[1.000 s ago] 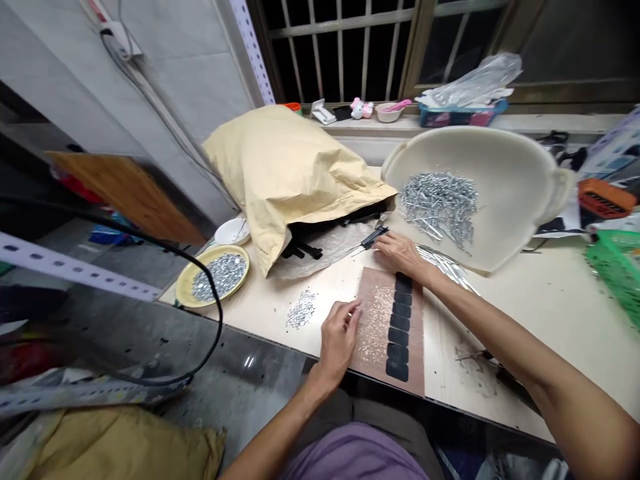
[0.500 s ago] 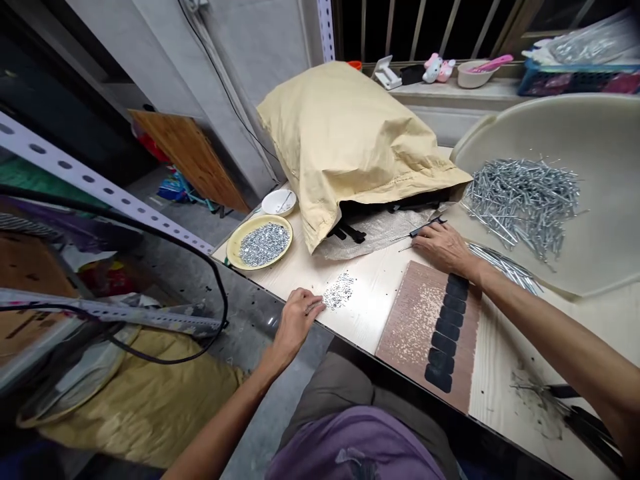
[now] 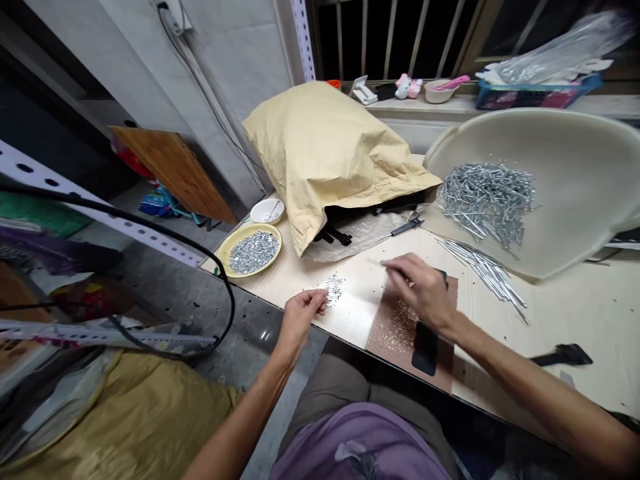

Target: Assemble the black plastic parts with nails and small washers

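My left hand (image 3: 303,319) is closed in a pinch at the table's front edge, beside a small heap of tiny metal pieces (image 3: 334,291). Whatever lies between its fingertips is too small to name. Over the brown board (image 3: 380,333), my right hand (image 3: 423,293) is also pinched, with a faint, blurred thin sliver at its fingertips. Black rounded pads (image 3: 425,348) lie on the board, partly covered by that hand. A black-handled tool with a thin shaft (image 3: 406,227) rests by the bag opening, apart from both hands.
A yellow plate (image 3: 223,256) of small metal pieces and a white bowl (image 3: 260,212) stand at left. A large beige bag (image 3: 340,147) lies behind. Long metal rods (image 3: 487,270) lie before a big pale basin (image 3: 575,153) holding more rods. A black strap-like piece (image 3: 567,355) lies at right.
My right hand has left the black-handled tool and come back toward me over the board. My left hand stays by the small heap. The view has shifted to the right.
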Available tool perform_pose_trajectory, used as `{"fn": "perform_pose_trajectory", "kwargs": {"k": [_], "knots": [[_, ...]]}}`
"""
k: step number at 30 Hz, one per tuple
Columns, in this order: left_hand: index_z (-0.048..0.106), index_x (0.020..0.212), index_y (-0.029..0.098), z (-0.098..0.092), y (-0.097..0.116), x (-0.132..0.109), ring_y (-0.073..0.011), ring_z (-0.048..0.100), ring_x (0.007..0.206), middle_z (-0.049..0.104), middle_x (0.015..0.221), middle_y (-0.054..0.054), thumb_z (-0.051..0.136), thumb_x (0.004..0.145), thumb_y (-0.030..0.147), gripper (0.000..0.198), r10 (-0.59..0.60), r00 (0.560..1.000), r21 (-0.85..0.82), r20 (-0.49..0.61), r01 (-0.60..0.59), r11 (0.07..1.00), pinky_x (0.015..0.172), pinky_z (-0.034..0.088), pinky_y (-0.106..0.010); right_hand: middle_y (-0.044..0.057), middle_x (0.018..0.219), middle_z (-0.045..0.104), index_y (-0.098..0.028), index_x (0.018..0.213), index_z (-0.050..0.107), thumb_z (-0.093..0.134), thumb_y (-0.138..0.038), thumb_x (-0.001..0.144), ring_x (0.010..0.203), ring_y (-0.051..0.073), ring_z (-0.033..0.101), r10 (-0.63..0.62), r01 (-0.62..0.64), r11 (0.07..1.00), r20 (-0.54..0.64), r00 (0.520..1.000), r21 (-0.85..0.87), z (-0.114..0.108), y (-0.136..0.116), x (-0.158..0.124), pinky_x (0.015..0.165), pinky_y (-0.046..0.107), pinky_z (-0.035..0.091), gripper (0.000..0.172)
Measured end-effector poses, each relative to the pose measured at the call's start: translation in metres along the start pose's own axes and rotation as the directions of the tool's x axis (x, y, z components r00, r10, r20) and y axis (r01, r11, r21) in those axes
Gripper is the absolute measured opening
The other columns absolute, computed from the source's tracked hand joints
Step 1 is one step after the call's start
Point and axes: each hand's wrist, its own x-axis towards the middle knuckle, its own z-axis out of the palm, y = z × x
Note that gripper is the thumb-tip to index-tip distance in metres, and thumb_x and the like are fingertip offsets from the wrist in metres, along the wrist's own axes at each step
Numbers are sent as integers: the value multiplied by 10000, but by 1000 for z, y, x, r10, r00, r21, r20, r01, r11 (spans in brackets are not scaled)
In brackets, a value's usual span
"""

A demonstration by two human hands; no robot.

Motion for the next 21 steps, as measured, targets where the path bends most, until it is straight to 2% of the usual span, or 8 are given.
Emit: {"fn": "perform_pose_trajectory", "kwargs": {"k": [1,3,6,11,16,21], "knots": [[679,820,143,10,4,-1,-95,539,584,630,705,-18,724,692,369,264,-106,993,-178,60,115,977,585,457,-234,70,913,643,-163,1053,624,436,-245,935,771,145,595,10,-10,1000,30,1000,-8,1,-13,-7,663,276,494,236],[664,826,129,32,12,-4,-74,551,592,630,719,-12,777,637,319,291,-206,961,-411,186,266,872,598,474,-212,62,893,644,-183,1043,642,449,-276,933,762,150,592,24,-21,998,60,998,-59,1,-31,-18,657,273,471,241],[647,805,129,59,24,-11,-67,572,618,632,731,-5,804,608,265,287,-216,942,-545,257,326,772,632,500,-203,50,855,641,-222,1039,652,439,-297,939,755,153,588,46,-31,985,80,996,-173,-2,-41,-28,668,267,430,247],[648,802,128,84,32,-22,-69,587,637,637,730,-5,812,605,260,288,-169,946,-579,278,305,756,668,522,-211,35,848,627,-254,1018,659,414,-307,950,711,130,574,68,-52,956,46,997,-290,-11,-41,-36,609,240,381,260],[656,808,124,92,30,-25,-76,594,632,637,705,-5,808,611,271,289,-154,946,-531,284,289,796,671,526,-226,30,808,615,-255,984,662,421,-283,947,697,129,549,31,-21,936,24,999,-352,-18,-39,-41,607,247,351,245],[665,786,108,96,29,-25,-71,585,594,643,676,-5,818,583,285,309,-119,963,-480,241,225,848,649,514,-227,27,808,623,-252,950,645,431,-275,942,695,142,533,11,-2,907,19,1000,-420,-19,-36,-46,616,271,325,216]]}}
